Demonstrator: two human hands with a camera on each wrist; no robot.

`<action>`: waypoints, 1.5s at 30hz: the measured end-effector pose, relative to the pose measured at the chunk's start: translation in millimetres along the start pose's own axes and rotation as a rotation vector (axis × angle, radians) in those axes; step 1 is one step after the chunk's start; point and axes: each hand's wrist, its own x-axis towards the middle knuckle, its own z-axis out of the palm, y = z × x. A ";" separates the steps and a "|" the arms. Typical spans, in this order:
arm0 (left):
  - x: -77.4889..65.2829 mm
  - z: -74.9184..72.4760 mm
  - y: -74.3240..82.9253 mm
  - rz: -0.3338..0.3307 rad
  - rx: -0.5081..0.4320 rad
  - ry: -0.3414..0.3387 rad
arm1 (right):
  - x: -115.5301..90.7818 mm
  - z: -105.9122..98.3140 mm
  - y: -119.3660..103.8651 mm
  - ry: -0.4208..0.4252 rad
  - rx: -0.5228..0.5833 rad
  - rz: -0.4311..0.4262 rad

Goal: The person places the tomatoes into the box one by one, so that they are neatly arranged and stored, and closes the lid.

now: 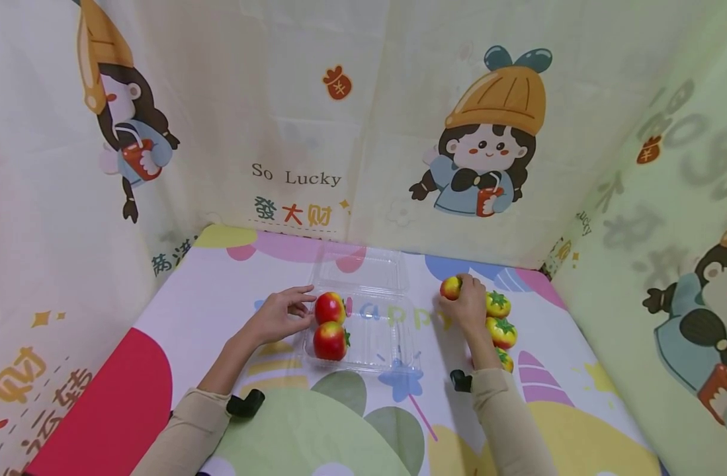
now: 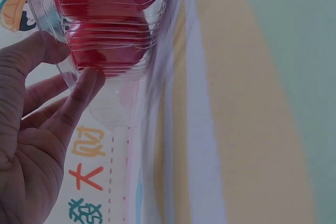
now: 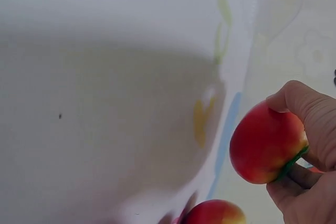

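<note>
A clear plastic clamshell box (image 1: 378,354) lies on the table with its lid folded back toward the wall. Two red-and-yellow tomatoes (image 1: 330,342) sit along the left side of its tray. My left hand (image 1: 282,314) is at that side, thumb and fingers pinching the rim, as the left wrist view shows up close. To the right of the box, my right hand (image 1: 470,304) grips another tomato (image 3: 265,142) between thumb and fingers, its green calyx turned toward the palm. Beside and partly behind the right forearm, several tomatoes (image 1: 502,332) form a row.
The patterned tablecloth (image 1: 303,423) covers the table. Printed fabric walls (image 1: 375,132) close in the back and both sides. The upturned clear lid (image 1: 363,270) lies between the tray and the back wall. A dark strap piece (image 1: 246,403) sticks out from the left wrist.
</note>
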 end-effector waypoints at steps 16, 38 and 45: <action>-0.3 -0.3 2.8 -0.002 0.002 -0.002 | -24.7 -9.7 -13.6 0.040 0.065 -0.077; 0.6 1.6 0.3 -0.003 0.005 0.005 | -59.8 -3.7 -39.3 0.048 0.182 -0.079; 0.5 1.4 1.8 -0.003 -0.005 0.005 | -71.3 -5.6 -52.3 0.046 0.221 -0.105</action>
